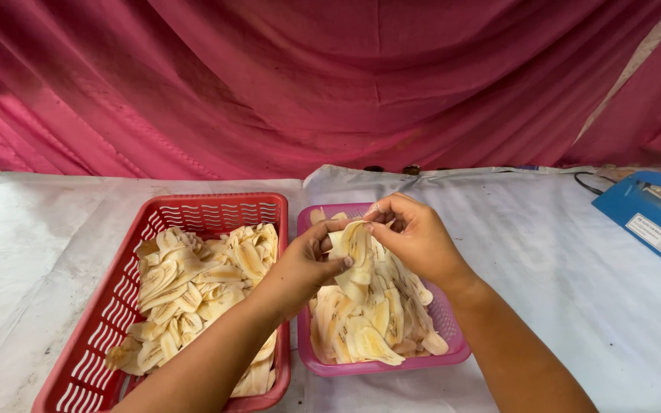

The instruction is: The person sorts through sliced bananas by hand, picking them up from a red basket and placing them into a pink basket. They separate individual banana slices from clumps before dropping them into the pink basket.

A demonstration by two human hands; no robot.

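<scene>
My left hand (307,264) and my right hand (415,237) meet over a pink plastic basket (304,336) and together grip a clump of pale yellow banana slices (355,243), fingers pinched on it from both sides. The pink basket holds a heap of the same long thin slices (369,321). To its left a larger red plastic basket (116,306) holds a loose pile of more slices (193,283). My left forearm crosses over the red basket's near right corner.
Both baskets stand on a table covered with white sheeting (560,268). A blue flat machine (652,218) with a dark cord lies at the right edge. Pink cloth (330,76) hangs as a backdrop behind the table.
</scene>
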